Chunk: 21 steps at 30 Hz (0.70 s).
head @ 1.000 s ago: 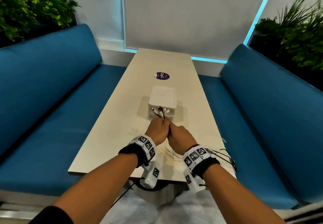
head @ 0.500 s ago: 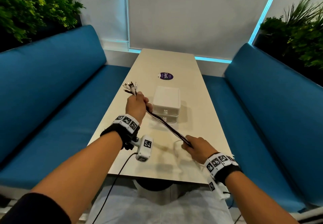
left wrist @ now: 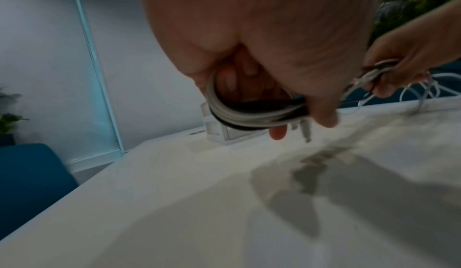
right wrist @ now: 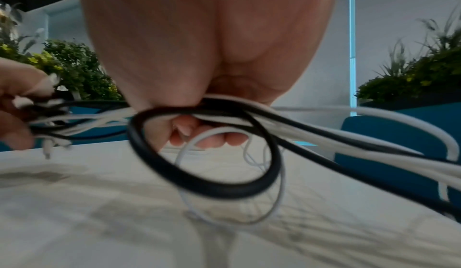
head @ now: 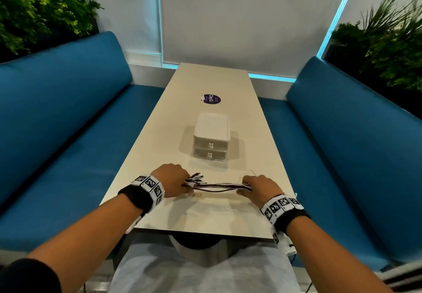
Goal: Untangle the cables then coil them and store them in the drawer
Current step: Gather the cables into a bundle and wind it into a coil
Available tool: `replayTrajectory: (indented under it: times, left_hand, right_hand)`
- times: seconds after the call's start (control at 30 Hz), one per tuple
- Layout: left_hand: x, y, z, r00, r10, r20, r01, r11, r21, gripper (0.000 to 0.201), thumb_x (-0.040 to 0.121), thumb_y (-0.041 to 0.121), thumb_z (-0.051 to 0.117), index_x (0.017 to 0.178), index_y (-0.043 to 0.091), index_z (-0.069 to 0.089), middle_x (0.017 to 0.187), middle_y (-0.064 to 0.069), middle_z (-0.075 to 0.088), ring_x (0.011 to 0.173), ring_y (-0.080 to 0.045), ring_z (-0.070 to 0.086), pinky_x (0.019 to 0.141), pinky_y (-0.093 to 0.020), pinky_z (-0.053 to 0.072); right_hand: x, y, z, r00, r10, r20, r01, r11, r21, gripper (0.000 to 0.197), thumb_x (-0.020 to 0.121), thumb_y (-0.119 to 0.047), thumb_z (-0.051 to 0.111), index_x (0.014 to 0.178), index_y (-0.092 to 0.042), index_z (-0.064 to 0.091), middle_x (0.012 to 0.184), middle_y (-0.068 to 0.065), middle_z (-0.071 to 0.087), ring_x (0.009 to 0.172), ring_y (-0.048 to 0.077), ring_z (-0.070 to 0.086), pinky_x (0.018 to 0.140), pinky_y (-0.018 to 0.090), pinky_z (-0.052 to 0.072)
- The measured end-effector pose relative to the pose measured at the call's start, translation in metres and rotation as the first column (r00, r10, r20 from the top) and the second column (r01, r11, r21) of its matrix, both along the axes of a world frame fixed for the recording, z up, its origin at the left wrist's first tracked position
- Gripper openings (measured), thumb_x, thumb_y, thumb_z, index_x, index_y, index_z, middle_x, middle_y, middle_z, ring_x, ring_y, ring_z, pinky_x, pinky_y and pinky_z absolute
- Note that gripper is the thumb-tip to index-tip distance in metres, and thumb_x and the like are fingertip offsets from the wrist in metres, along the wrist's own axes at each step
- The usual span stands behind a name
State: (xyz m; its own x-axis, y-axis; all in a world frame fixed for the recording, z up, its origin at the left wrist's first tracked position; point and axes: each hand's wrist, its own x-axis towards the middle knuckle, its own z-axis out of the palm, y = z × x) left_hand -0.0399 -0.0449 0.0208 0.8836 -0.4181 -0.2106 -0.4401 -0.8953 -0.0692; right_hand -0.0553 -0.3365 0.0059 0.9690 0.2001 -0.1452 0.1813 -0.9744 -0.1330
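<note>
A bundle of black and white cables (head: 220, 186) stretches level between my two hands, just above the near part of the table (head: 205, 217). My left hand (head: 175, 182) grips the end with the plugs, and its fingers curl round the cables (left wrist: 249, 114). My right hand (head: 257, 186) grips the other end of the span, where a black loop (right wrist: 199, 150) and white cables (right wrist: 349, 144) hang out of the fist. A small white two-drawer box (head: 211, 140) stands beyond the hands, both drawers closed.
A purple round sticker (head: 212, 99) lies on the table past the drawer box. Blue benches (head: 57, 132) flank the table on both sides, with plants behind them. Thin white cable loops (right wrist: 257, 160) trail on the table by my right hand.
My left hand has come down and back from beside the drawer box to the near table. The cable bundle, slanted before, now runs level between the hands.
</note>
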Motion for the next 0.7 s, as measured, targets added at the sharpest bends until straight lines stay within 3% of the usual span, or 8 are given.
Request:
replayTrajectory:
  times: [0.1, 0.2, 0.33, 0.4, 0.47, 0.53, 0.6, 0.7]
  left_hand:
    - [0.007, 0.008, 0.000, 0.992, 0.066, 0.107, -0.071, 0.997, 0.042, 0.038, 0.101, 0.048, 0.041, 0.108, 0.018, 0.063, 0.103, -0.008, 0.066, 0.092, -0.030, 0.065, 0.068, -0.032, 0.043]
    - [0.024, 0.031, 0.016, 0.931, 0.285, 0.229, -0.262, 0.957, -0.126, 0.034, 0.102, 0.043, 0.039, 0.105, 0.016, 0.060, 0.090, -0.007, 0.062, 0.079, -0.031, 0.062, 0.064, -0.033, 0.045]
    - [0.036, 0.064, 0.021, 0.842, 0.499, 0.205, -0.460, 0.863, -0.209, 0.039, 0.101, 0.049, 0.039, 0.094, 0.016, 0.060, 0.081, -0.005, 0.056, 0.070, -0.028, 0.053, 0.061, -0.033, 0.041]
    - [0.034, 0.073, 0.010, 0.814, 0.563, 0.146, -0.532, 0.822, -0.205, 0.038, 0.101, 0.048, 0.043, 0.092, 0.014, 0.060, 0.085, -0.006, 0.059, 0.072, -0.028, 0.053, 0.064, -0.033, 0.043]
    - [0.029, 0.077, -0.008, 0.812, 0.576, 0.095, -0.564, 0.816, -0.127, 0.036, 0.100, 0.046, 0.045, 0.096, 0.014, 0.061, 0.086, -0.004, 0.057, 0.076, -0.027, 0.053, 0.067, -0.033, 0.043]
    - [0.024, 0.082, -0.027, 0.823, 0.566, 0.043, -0.566, 0.824, -0.028, 0.030, 0.100, 0.040, 0.046, 0.100, 0.014, 0.062, 0.084, -0.002, 0.056, 0.077, -0.025, 0.057, 0.068, -0.032, 0.045]
    - [0.019, 0.086, -0.041, 0.818, 0.575, -0.013, -0.575, 0.818, 0.005, 0.025, 0.100, 0.034, 0.045, 0.099, 0.013, 0.061, 0.084, -0.002, 0.058, 0.079, -0.024, 0.061, 0.068, -0.031, 0.047]
    - [0.019, 0.085, -0.045, 0.814, 0.579, -0.042, -0.580, 0.814, -0.012, 0.024, 0.100, 0.031, 0.044, 0.100, 0.013, 0.060, 0.082, -0.002, 0.056, 0.079, -0.025, 0.060, 0.068, -0.030, 0.046]
  right_hand:
    - [0.001, 0.007, -0.001, 0.999, 0.016, 0.028, -0.016, 1.000, 0.002, 0.026, 0.093, -0.049, 0.053, 0.101, -0.025, 0.054, 0.083, 0.000, 0.055, 0.074, 0.024, 0.054, 0.064, 0.031, 0.042]
    - [-0.001, 0.011, -0.003, 0.999, 0.037, 0.005, -0.037, 0.999, 0.006, 0.022, 0.094, -0.043, 0.050, 0.107, -0.025, 0.048, 0.087, 0.003, 0.058, 0.075, 0.027, 0.056, 0.065, 0.034, 0.047]
    - [-0.001, 0.010, -0.003, 0.999, 0.035, -0.023, -0.034, 0.999, 0.005, 0.023, 0.091, -0.038, 0.053, 0.109, -0.027, 0.045, 0.096, 0.000, 0.063, 0.092, 0.029, 0.059, 0.076, 0.036, 0.048]
    - [-0.001, 0.003, -0.007, 0.998, 0.061, 0.011, -0.060, 0.998, -0.033, 0.034, 0.092, -0.032, 0.055, 0.124, -0.030, 0.043, 0.111, -0.001, 0.060, 0.102, 0.027, 0.057, 0.087, 0.037, 0.046]
    - [-0.003, -0.013, -0.012, 0.998, 0.061, 0.007, -0.060, 0.992, -0.110, 0.053, 0.092, -0.017, 0.049, 0.140, -0.034, 0.034, 0.125, -0.001, 0.054, 0.112, 0.025, 0.055, 0.095, 0.038, 0.043]
    - [-0.006, -0.034, -0.014, 0.997, -0.069, -0.038, 0.066, 0.994, -0.083, 0.060, 0.092, -0.010, 0.042, 0.146, -0.033, 0.028, 0.132, 0.000, 0.053, 0.115, 0.024, 0.056, 0.097, 0.039, 0.044]
    - [-0.011, -0.053, -0.021, 0.978, -0.202, -0.058, 0.203, 0.979, 0.005, 0.053, 0.093, -0.011, 0.040, 0.141, -0.032, 0.033, 0.126, 0.000, 0.060, 0.105, 0.023, 0.061, 0.091, 0.038, 0.049]
    - [-0.015, -0.060, -0.029, 0.977, -0.213, 0.003, 0.213, 0.976, 0.051, 0.036, 0.091, -0.007, 0.043, 0.117, -0.032, 0.046, 0.113, -0.003, 0.057, 0.085, 0.019, 0.059, 0.078, 0.039, 0.053]
